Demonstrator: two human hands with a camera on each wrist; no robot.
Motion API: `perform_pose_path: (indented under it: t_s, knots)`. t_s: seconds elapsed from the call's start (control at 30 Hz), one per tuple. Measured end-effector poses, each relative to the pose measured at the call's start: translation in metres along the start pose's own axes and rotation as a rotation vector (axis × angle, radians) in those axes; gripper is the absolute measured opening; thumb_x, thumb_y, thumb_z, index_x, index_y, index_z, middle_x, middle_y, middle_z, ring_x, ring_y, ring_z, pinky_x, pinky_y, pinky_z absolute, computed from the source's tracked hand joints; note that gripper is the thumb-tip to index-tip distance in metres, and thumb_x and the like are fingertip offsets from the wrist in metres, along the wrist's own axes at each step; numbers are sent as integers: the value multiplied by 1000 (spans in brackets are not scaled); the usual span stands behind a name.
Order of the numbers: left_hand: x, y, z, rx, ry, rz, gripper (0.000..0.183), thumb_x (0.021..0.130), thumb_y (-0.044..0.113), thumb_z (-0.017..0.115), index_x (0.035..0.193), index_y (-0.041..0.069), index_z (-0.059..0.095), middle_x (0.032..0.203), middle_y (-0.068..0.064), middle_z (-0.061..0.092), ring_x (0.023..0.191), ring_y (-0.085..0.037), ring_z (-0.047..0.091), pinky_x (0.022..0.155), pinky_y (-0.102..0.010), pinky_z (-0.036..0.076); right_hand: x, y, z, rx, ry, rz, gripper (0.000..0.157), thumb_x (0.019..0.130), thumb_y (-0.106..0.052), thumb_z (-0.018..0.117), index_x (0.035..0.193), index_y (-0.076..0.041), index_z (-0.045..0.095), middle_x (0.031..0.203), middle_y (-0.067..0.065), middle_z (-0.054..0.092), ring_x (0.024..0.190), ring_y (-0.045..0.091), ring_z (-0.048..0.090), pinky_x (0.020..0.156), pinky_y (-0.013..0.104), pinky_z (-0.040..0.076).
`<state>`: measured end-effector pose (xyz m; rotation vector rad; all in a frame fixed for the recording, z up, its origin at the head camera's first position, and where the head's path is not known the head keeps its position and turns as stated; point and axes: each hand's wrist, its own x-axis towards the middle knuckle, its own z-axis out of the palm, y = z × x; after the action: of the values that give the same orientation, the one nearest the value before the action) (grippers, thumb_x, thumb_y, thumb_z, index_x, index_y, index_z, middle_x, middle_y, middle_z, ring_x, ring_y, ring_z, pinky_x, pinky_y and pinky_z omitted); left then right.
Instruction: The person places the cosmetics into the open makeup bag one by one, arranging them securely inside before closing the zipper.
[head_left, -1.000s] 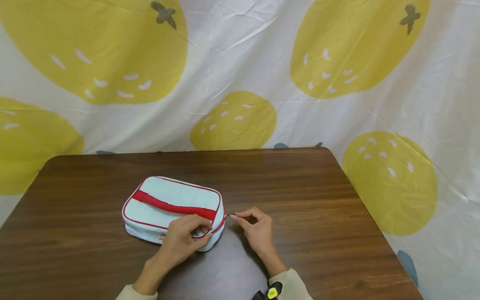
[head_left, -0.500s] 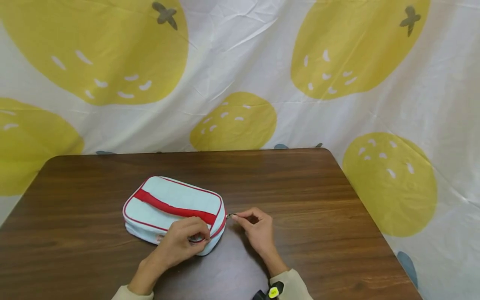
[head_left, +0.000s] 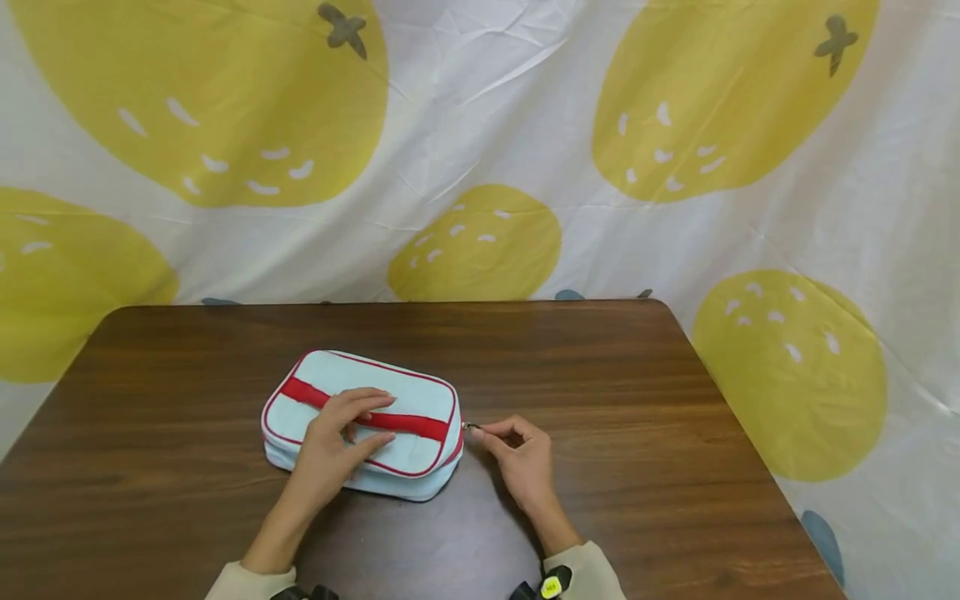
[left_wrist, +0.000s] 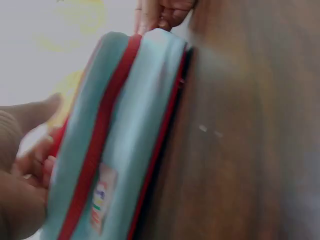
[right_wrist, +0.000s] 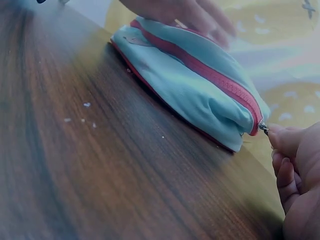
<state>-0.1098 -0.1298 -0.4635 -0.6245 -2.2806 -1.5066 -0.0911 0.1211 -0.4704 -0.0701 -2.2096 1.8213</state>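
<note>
A pale blue pouch [head_left: 408, 454] with red piping and a red strap handle [head_left: 408, 424] lies on the table. Its red zipper [left_wrist: 102, 120] runs along the side and appears closed in the stretch facing the right wrist view. My right hand [head_left: 521, 462] pinches the small metal zipper pull [right_wrist: 263, 127] at the pouch's right end, between thumb and index finger. Over the top of the pouch, by the strap, is my left hand [head_left: 337, 437], thumb and index finger spread apart; its other fingers are partly hidden.
The dark wood table [head_left: 637, 433] extends around the pouch on all sides. Behind it hangs a white cloth [head_left: 495, 100] with yellow fruit prints. Small pale specks [right_wrist: 87, 104] lie on the tabletop. A label [left_wrist: 102, 197] is on the pouch's front.
My left hand has moved from the pouch's front right corner back and left, over the strap, its thumb and finger parting. My right hand keeps its pinch on the zipper pull.
</note>
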Motion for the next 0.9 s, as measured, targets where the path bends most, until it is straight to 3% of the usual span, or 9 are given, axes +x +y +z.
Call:
perform_pose_path:
  t_s: [0.17,0.27,0.43,0.6,0.77,0.83,0.9]
  knots:
    - [4,2,8,224,-86,-78,36,68,13,87,101,11,74,100,-1,65,99,-22,50,80,-37,43,-1,-2,0,-24,-10,16,10,73,0,80,79,1,72,76,12,69,65,16,57,56,18,43]
    - [6,4,11,276,-118,-117,34,67,17,87,98,13,75,94,1,65,95,-21,51,79,-39,44,-1,5,1,-24,-13,24,10,73,-1,81,78,0,72,75,11,69,65,17,57,56,19,44]
    - [10,-4,8,155,-165,-163,28,71,12,85,97,16,76,91,6,67,89,-16,53,76,-35,44,4,29,1,-7,-6,23,11,72,-6,83,77,-6,73,75,6,69,64,14,57,55,19,43]
    - [10,-15,0,-17,-210,-180,22,75,13,82,95,21,76,90,10,67,88,-14,55,75,-29,45,7,36,-1,3,0,-9,13,72,-13,84,77,-9,74,74,2,69,64,13,58,55,20,45]
    - [10,-8,-9,-92,-236,-164,18,77,7,79,93,14,75,91,2,66,87,-17,56,74,-27,46,7,36,0,-33,28,-64,12,72,-14,84,75,-10,73,73,1,68,64,14,57,55,22,44]
    - [12,2,-13,-120,-254,-138,16,77,1,77,90,10,73,89,-2,65,85,-19,56,73,-27,46,6,26,0,-46,34,-92,10,73,-8,83,75,-7,73,72,3,68,64,15,56,55,23,43]
    - [11,1,-14,-153,-279,-94,17,77,-1,75,89,10,73,88,-3,65,84,-19,55,71,-27,45,4,16,0,-46,36,-129,10,73,-3,81,75,-3,72,72,6,67,63,16,56,56,24,44]
